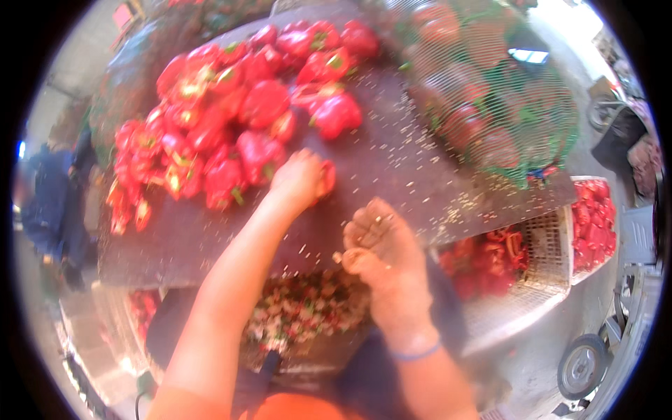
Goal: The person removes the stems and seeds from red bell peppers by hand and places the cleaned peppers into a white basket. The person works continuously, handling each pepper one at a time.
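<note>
My left hand (300, 176) is closed on a red bell pepper (326, 179), just above the dark tabletop (378, 157). Most of that pepper is hidden behind the fingers. To the left and beyond lies a heap of red bell peppers (210, 113), some with green stem ends and some cut open. My right hand (388, 247) is turned palm up at the table's near edge, its fingers loosely curled and the thumb apart. Small pale bits cling to its fingers, and I see no larger object in it. Pale seeds are scattered over the board.
A green mesh sack of red peppers (493, 100) rests at the right. Below the near edge are pepper cores and scraps (310, 307). A pale plastic crate (546, 252) holds red pepper pieces, with another filled crate (593, 226) beside it. A person in dark clothes (55, 205) is at the left.
</note>
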{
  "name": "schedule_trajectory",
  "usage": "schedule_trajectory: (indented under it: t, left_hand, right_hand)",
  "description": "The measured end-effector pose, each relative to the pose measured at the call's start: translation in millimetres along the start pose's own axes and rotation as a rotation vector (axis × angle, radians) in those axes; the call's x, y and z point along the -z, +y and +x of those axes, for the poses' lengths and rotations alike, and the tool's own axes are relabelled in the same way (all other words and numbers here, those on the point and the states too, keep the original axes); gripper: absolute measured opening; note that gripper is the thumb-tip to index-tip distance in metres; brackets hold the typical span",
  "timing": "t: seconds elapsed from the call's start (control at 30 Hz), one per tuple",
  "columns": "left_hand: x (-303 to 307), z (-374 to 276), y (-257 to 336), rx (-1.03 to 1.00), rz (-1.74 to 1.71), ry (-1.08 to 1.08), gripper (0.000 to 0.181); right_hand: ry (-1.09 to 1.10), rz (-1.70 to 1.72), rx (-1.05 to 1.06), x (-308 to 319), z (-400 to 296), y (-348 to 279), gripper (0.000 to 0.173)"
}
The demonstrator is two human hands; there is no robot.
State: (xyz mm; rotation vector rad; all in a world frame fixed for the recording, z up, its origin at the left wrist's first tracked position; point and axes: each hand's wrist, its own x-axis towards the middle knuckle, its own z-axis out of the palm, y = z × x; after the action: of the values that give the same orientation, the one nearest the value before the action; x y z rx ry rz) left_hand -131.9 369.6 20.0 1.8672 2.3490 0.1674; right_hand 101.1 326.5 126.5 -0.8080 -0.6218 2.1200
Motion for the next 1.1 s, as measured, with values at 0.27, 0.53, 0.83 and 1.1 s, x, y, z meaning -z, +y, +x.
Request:
schedule_trajectory:
  t: [0.27,0.53,0.83,1.1]
  left_hand:
    - [47.5,-91.7,43.6,0.095,-0.710,-0.051,0.015]
    - [63.1,-148.2,85.1,-0.023,-0.400,0.341,0.036]
    - [87.8,-149.3,66.8,-0.045,-0.519,0.304,0.019]
    - [85.4,-180.2,24.8,0.171,-2.225,0.239,0.021]
  right_hand:
    - [-0.124,-0.869,0.177,6.6,4.0,4.5,0.099]
    - [-0.294,-1.086,0.109,-5.5,-7.7,-8.2,0.080]
    - [-0.364,-0.610,-0.056,1.0,-4.0,-3.3,0.060]
    - [-0.282,-0.366,-0.151,-10.2,-0.7,-11.0,0.072]
